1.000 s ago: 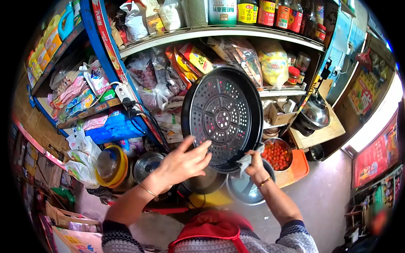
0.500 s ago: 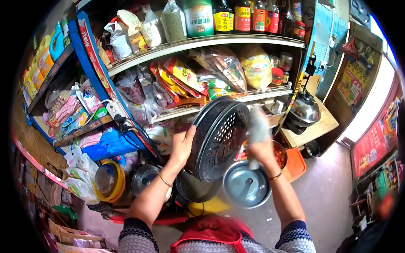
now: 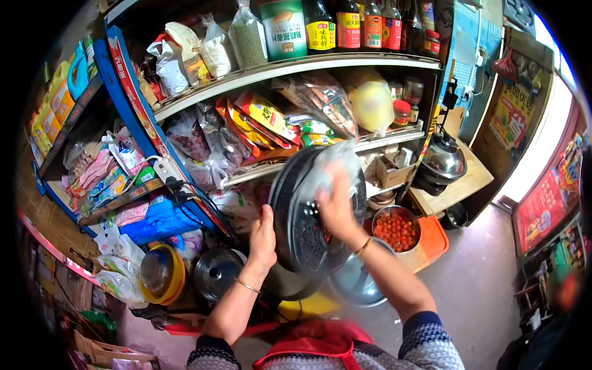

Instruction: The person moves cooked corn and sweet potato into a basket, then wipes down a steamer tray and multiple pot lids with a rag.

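Item one, and its place?

Black perforated pan (image 3: 301, 239), round, stood on edge and tilted, held in the air before the shelves.

Holder on the left side?

Left hand (image 3: 263, 239), gripping the rim with the thumb uppermost; fingertips partly hidden by the pan. One thin bracelet (image 3: 246, 285) at the wrist.

Holder on the right?

Right hand (image 3: 336, 206), blurred, fingers closed on a pale cloth (image 3: 330, 172) and set against the pan's holed face. One bracelet (image 3: 364, 246) likewise.

Stock below the pan?

Metal lid (image 3: 361, 285), round, partly covered from view by the pan and right forearm. Wide pan (image 3: 291, 287), just left of the lid, mostly hidden. Round pot (image 3: 217, 273), lidded, farther left; beside it, a yellow basin (image 3: 179, 285).

Stock to the right?

Metal bowl (image 3: 419, 239), filled with small red fruit (image 3: 396, 229); flat orange piece (image 3: 436, 240) just beside it. Lidded pot (image 3: 445, 159), one, on a wooden tabletop (image 3: 470, 179).

Shelf stock?

Upper shelf (image 3: 296, 65): green-and-white tub (image 3: 283, 31), next to a dark bottle with a yellow label (image 3: 320, 36), among others. Lower shelf: bright packets (image 3: 265, 117), well left of a red-lidded jar (image 3: 401, 113).
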Demonstrator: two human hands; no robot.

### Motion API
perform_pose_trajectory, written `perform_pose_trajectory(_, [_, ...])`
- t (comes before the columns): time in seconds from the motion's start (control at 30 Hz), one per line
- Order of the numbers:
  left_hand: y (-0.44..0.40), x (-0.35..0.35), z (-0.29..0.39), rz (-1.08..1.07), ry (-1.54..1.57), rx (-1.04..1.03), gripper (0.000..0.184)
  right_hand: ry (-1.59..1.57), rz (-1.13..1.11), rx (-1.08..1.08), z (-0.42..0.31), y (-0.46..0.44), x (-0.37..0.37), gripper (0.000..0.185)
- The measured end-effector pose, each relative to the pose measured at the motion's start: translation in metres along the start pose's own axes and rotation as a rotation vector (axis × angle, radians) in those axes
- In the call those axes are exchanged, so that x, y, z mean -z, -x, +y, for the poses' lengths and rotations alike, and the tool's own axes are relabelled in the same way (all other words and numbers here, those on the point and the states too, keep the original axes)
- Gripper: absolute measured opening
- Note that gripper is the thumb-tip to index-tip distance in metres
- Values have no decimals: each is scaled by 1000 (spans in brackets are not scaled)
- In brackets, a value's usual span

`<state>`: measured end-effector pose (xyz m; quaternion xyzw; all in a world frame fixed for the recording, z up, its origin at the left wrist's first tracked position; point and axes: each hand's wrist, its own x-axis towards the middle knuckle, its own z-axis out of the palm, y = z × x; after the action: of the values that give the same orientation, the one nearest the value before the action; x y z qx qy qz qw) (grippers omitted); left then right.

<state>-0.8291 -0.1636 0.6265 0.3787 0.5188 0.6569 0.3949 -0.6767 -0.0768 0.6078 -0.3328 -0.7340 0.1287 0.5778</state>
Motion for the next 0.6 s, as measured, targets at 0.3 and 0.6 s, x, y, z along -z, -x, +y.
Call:
perform_pose_trajectory(0.3, [-8,40,-5,-35,422,95,57,107,45,-75,32,-31,0,56])
perform_pose_trajectory(0.6, [-7,40,0,-51,449,22,54,138,-453,261,-71,1,-2,72])
